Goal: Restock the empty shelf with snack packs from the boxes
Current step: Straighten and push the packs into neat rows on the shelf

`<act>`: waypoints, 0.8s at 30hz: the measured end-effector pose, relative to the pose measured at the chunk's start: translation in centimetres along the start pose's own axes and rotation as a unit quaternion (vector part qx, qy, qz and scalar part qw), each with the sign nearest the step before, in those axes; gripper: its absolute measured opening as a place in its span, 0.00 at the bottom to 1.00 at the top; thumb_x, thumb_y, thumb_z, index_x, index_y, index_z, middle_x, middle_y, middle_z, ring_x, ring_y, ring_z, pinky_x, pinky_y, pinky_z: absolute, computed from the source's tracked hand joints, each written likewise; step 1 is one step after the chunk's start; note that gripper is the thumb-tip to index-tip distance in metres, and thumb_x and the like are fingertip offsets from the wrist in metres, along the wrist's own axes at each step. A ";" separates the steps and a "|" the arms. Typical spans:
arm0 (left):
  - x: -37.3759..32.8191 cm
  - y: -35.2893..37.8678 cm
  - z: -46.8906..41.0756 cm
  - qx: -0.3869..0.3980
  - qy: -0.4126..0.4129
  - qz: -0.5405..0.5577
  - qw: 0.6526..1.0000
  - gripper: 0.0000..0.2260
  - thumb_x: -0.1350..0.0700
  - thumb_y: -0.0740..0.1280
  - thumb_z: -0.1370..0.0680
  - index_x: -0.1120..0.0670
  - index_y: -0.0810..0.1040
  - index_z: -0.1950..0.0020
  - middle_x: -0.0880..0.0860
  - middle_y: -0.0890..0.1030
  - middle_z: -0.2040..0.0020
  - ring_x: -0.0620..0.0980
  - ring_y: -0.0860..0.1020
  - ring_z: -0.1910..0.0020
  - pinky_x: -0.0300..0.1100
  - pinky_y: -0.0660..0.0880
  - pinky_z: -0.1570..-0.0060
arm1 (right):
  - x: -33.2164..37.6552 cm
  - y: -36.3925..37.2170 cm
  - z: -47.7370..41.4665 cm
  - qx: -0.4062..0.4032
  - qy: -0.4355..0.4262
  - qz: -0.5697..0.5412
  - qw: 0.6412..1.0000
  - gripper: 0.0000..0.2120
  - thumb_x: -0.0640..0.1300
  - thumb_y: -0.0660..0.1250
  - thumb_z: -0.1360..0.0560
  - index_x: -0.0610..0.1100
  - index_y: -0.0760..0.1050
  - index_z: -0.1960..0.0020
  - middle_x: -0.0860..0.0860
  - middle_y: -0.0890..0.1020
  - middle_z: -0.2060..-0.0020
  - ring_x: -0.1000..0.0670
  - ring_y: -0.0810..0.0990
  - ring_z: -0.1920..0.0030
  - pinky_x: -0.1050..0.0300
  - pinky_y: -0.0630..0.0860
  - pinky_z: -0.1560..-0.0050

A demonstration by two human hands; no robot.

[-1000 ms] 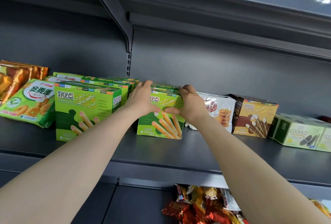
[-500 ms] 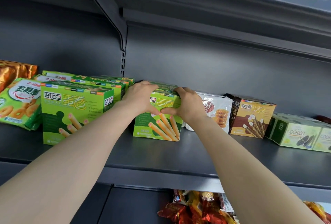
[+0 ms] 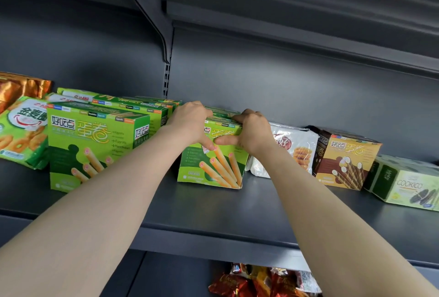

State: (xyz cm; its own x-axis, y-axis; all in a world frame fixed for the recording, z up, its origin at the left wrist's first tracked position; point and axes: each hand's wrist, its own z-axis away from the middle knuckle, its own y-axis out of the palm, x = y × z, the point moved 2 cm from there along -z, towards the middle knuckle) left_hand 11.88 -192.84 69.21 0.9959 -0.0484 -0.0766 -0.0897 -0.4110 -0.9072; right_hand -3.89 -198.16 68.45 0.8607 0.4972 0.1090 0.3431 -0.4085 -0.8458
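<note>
In the head view, the left hand point(image 3: 190, 123) and the right hand point(image 3: 252, 131) both grip the green egg-roll box point(image 3: 211, 167) — fingers curled over its top edge, thumbs pressed on the front face. The box stands on the shelf point(image 3: 237, 216), between the larger green box point(image 3: 95, 147) and the white bag point(image 3: 298, 142). To do this well, I think, push it back evenly with both hands, front face straight — then release.

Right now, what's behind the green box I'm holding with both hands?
Only the top edge of a second green box shows behind the held box, between the left hand and right hand. Its front and anything deeper are covered.
</note>
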 end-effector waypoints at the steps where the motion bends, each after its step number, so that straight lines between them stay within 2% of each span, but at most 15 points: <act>1: 0.1 -0.1 -0.1 -0.003 0.000 0.003 1.000 0.45 0.37 0.79 0.38 0.49 0.69 0.25 0.53 0.71 0.30 0.55 0.71 0.32 0.47 0.71 0.39 | 0.0 -0.1 -0.1 0.000 0.001 -0.002 1.000 0.44 0.69 0.74 0.40 0.47 0.75 0.31 0.46 0.78 0.42 0.42 0.72 0.38 0.51 0.70 0.36; 8: 0.5 0.3 1.2 -0.024 0.003 0.059 0.998 0.46 0.39 0.81 0.39 0.48 0.66 0.24 0.51 0.70 0.28 0.55 0.70 0.30 0.50 0.70 0.35 | 0.2 0.5 1.3 -0.027 -0.003 -0.041 0.999 0.43 0.67 0.75 0.37 0.47 0.73 0.29 0.47 0.75 0.39 0.43 0.70 0.36 0.51 0.68 0.34; 12: 0.4 0.3 1.7 -0.040 -0.004 0.064 0.997 0.52 0.39 0.81 0.40 0.46 0.60 0.22 0.52 0.65 0.25 0.56 0.68 0.28 0.52 0.69 0.33 | 0.7 0.8 3.5 -0.124 -0.042 -0.048 0.990 0.41 0.62 0.77 0.35 0.46 0.71 0.28 0.42 0.72 0.33 0.39 0.69 0.32 0.45 0.69 0.33; 15: 0.7 0.4 2.3 -0.066 -0.003 0.061 0.996 0.55 0.39 0.82 0.41 0.45 0.57 0.21 0.52 0.59 0.23 0.58 0.66 0.28 0.55 0.69 0.32 | 0.4 1.5 4.9 -0.179 -0.065 -0.038 0.981 0.46 0.66 0.76 0.36 0.45 0.67 0.26 0.40 0.69 0.30 0.37 0.68 0.30 0.40 0.72 0.34; 18: 0.7 0.8 3.0 -0.065 -0.009 0.070 0.995 0.56 0.42 0.83 0.41 0.44 0.53 0.21 0.53 0.55 0.22 0.61 0.67 0.28 0.56 0.69 0.33 | 0.3 2.0 6.2 -0.171 -0.046 -0.076 0.981 0.51 0.64 0.76 0.36 0.44 0.59 0.22 0.39 0.65 0.27 0.37 0.69 0.31 0.44 0.73 0.36; 21: 0.6 1.3 3.5 -0.033 -0.035 0.123 0.991 0.57 0.47 0.84 0.40 0.43 0.50 0.20 0.54 0.54 0.21 0.62 0.66 0.27 0.56 0.68 0.33 | 1.0 2.4 7.0 -0.155 -0.026 -0.088 0.984 0.51 0.59 0.77 0.33 0.43 0.54 0.21 0.38 0.60 0.25 0.35 0.75 0.36 0.47 0.75 0.43; 24: 0.9 1.5 3.7 -0.043 -0.049 0.153 0.986 0.55 0.52 0.83 0.37 0.43 0.51 0.20 0.54 0.55 0.20 0.61 0.64 0.25 0.56 0.66 0.30 | 1.7 2.2 6.8 -0.155 -0.007 -0.081 0.985 0.50 0.58 0.76 0.30 0.43 0.51 0.20 0.37 0.56 0.23 0.33 0.75 0.36 0.47 0.75 0.42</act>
State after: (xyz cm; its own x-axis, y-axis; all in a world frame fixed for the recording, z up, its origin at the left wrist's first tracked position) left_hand 12.70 -190.16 66.29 0.9179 -0.0951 -0.3853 -0.3830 -0.4670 -0.7970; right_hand -4.24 -193.01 63.17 0.7811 0.5841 0.2209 0.5756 -0.5362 -0.6174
